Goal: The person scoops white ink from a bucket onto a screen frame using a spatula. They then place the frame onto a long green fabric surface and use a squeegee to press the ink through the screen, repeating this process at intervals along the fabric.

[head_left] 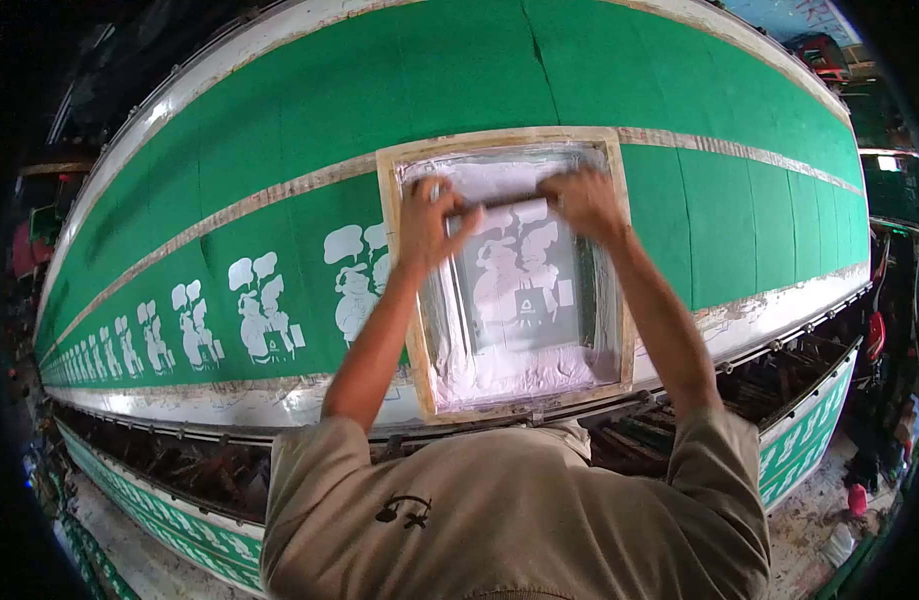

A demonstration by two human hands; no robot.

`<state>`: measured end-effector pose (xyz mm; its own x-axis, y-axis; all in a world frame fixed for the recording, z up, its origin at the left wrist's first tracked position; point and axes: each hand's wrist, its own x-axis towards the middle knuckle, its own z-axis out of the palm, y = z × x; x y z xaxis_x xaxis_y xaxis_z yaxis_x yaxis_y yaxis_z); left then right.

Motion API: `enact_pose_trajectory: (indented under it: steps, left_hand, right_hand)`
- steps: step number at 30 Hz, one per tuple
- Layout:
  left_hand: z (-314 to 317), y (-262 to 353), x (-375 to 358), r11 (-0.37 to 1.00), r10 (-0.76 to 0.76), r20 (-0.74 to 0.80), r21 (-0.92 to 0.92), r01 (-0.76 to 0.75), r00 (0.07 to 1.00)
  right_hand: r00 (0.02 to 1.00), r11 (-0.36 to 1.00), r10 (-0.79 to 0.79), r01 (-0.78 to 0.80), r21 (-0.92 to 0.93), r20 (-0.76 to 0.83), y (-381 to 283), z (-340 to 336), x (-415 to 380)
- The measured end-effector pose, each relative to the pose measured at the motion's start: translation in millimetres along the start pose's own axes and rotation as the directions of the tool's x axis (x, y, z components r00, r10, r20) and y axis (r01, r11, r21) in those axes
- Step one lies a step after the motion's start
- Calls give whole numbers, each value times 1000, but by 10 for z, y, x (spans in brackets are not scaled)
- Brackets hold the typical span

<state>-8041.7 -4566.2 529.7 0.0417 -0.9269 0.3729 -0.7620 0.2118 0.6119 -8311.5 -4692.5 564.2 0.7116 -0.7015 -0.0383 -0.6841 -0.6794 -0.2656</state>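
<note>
A wooden-framed printing screen (417,345) lies on the green fabric in front of me. Pale pinkish-white ink (520,372) coats its near end and side margins, and cartoon figures show through the mesh. Across the far part of the screen runs a dark squeegee (512,201), blurred by motion. My left hand (432,222) grips its left end with the thumb along the near side. At the other end my right hand (584,203) is closed round it, the fingers smeared. Both hands are inside the frame, over the mesh.
Green fabric panels (380,90) cover the long table. White printed figures (265,305) stand in a row to the left, the closest partly under the screen. A pale table edge (750,322) runs nearby. Another table with green printed panels (805,430) is behind me.
</note>
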Motion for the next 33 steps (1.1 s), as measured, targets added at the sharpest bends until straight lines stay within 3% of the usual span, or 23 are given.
enact_pose_trajectory:
  steps: [1, 3, 5, 7, 9, 12, 13, 14, 15, 17, 19, 21, 22, 24, 25, 27, 28, 30, 33]
  left_hand:
    - [44, -175, 258, 976, -167, 119, -123, 182, 979]
    - [422, -304, 142, 961, -273, 10, -31, 273, 962]
    - [506, 29, -526, 981, -125, -147, 131, 145, 981]
    - [541, 465, -1366, 973, -181, -106, 128, 194, 978]
    - [528, 1004, -2231, 942, -293, -14, 168, 291, 956]
    - [460, 1493, -2957, 950, -224, -44, 211, 228, 974]
    - [459, 1546, -3037, 961, -242, -44, 127, 246, 969]
    - [460, 1585, -3096, 964, -260, -44, 40, 262, 964]
    - [350, 1559, -3011, 984, -153, -5, 91, 153, 988]
    - [167, 1385, -2939, 965, -253, 224, -5, 261, 941]
    - [305, 700, -2948, 897, -424, 74, -107, 429, 903]
    - [-20, 969, -2340, 826, -470, -336, 158, 540, 816]
    - [28, 796, -2359, 829, -472, -329, 149, 538, 818]
    - [105, 421, -2476, 623, -434, -282, 592, 511, 856]
    - [106, 405, -2509, 622, -446, -283, 584, 522, 849]
    - [57, 362, -2524, 749, -588, -206, 228, 622, 782]
    - [73, 341, -2547, 758, -640, -178, 13, 652, 748]
    - [-68, 623, -2404, 709, -704, -159, -198, 676, 692]
    - [-18, 496, -2451, 696, -718, -188, -234, 679, 670]
  right_hand:
    - [985, 994, 96, -102, 34, 143, 176, -17, 365]
    - [962, 963, 269, -269, -14, 49, 55, 290, 339]
    - [948, 951, 301, -307, -43, -102, -76, 800, -241]
    - [978, 987, 162, -158, 39, -128, -394, 729, -1094]
    - [981, 985, 166, -160, 62, -102, -696, 815, -1961]
    - [981, 981, 173, -163, 104, -92, -970, 983, -2754]
    - [979, 985, 142, -125, 117, -146, -1002, 1000, -2859]
    - [974, 989, 109, -85, 124, -200, -1014, 1005, -2949]
    - [973, 990, 102, -78, 122, -207, -997, 986, -2963]
    - [998, 998, 32, -28, 59, -61, -900, 916, -2827]
    - [999, 990, -54, 53, 129, 5, -787, 703, -2651]
    - [999, 992, -35, 30, 121, 36, -843, 583, -2711]
    - [999, 995, -36, 35, 93, 3, -890, 606, -2814]
    - [993, 996, -5, 15, 90, -114, -979, 767, -3075]
    - [981, 998, -8, 19, 57, -193, -964, 863, -3187]
    - [943, 1000, 6, -7, 0, -331, -884, 920, -3078]
    - [938, 999, 14, -30, -42, -347, -758, 1016, -2851]
    - [935, 992, 13, -56, -111, -354, -449, 1094, -2170]
    - [930, 994, 63, -92, -64, -361, -68, 908, -877]
